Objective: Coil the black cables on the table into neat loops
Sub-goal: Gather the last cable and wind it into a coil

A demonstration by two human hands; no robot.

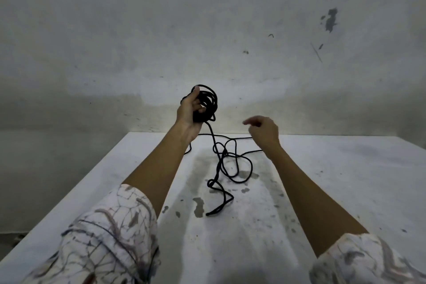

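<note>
My left hand [190, 110] is raised above the far part of the table and is closed around a bundle of black cable loops [208, 101]. From that coil a strand hangs down to the loose black cable [230, 163], which lies tangled in a few loops on the white table [322, 180], its free end near the middle. My right hand [265, 130] hovers to the right of the coil, fingers loosely curled and apart, holding nothing. A stretch of cable runs along the table just below that hand.
The table top is stained with grey patches. Its left edge runs diagonally from the near left to the far centre, with the floor below. A scuffed white wall [207, 30] stands close behind the far edge.
</note>
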